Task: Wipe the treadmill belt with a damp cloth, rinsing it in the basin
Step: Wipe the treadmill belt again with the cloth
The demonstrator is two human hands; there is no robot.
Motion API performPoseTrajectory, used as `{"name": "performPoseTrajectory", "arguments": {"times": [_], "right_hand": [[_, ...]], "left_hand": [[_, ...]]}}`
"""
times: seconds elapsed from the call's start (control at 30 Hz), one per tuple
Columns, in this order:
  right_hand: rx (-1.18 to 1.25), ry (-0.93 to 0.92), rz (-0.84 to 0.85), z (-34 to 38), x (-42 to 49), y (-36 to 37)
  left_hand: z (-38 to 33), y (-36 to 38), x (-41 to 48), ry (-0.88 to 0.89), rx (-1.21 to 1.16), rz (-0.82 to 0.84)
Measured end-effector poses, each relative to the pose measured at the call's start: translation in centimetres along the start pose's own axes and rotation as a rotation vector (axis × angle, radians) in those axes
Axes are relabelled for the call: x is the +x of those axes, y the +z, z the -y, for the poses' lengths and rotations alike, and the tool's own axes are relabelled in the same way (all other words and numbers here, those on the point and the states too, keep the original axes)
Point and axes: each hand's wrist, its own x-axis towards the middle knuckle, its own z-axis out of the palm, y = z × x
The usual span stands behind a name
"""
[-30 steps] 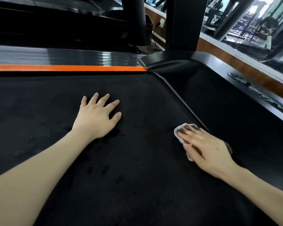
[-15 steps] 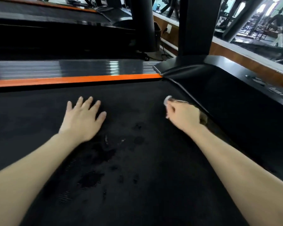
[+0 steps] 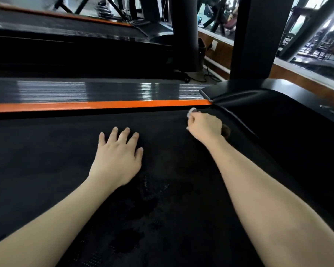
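Treadmill belt [image 3: 46,160]: black, damp patches near centre. Orange rail [image 3: 85,106] along far edge. Left hand [image 3: 117,160] flat on belt, grip apart. Right hand [image 3: 204,126] grip clamped on cloth [image 3: 192,110], at belt's far right corner beside rail

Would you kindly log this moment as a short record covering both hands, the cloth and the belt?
left hand: flat on the treadmill belt, fingers spread, holding nothing
right hand: grips the cloth near the belt's far right corner
cloth: pale, bunched under the right hand, mostly hidden
treadmill belt: black, with darker wet patches between the forearms
orange stripe: runs along the belt's far edge
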Motion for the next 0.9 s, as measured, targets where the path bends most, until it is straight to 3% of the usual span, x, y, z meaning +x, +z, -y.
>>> {"name": "performPoseTrajectory", "arguments": {"times": [0.13,0.2,0.27,0.37,0.43,0.53,0.7,0.8,0.9], "right_hand": [[0.089,-0.368,-0.072,7.8,-1.7,0.7],[0.124,-0.449,-0.043,8.2,-1.7,0.3],[0.113,-0.413,0.008,5.0,-0.5,0.3],[0.062,-0.138,0.018,-1.1,1.7,0.1],[0.020,-0.065,-0.011,-2.1,2.1,0.3],[0.036,-0.096,-0.016,0.9,1.4,0.3],[-0.111,-0.431,-0.027,5.6,-0.6,0.0],[-0.093,-0.419,0.166,3.3,-0.3,-1.6],[-0.106,-0.342,0.233,-0.1,-0.1,-2.8]], "left_hand": [[0.2,0.0,-0.2,0.013,-0.027,-0.012],[0.7,0.0,-0.2,0.030,-0.054,-0.014],[1.1,0.0,-0.2,0.037,-0.072,-0.023],[0.9,0.2,-0.3,0.032,-0.056,-0.038],[0.5,0.3,-0.2,0.025,-0.048,-0.040],[0.1,0.3,-0.1,0.015,-0.027,-0.043],[0.3,0.0,-0.3,0.011,-0.057,-0.039],[0.7,-0.2,-0.5,0.016,-0.095,-0.045],[0.7,0.0,-0.5,0.017,-0.101,-0.047]]}}
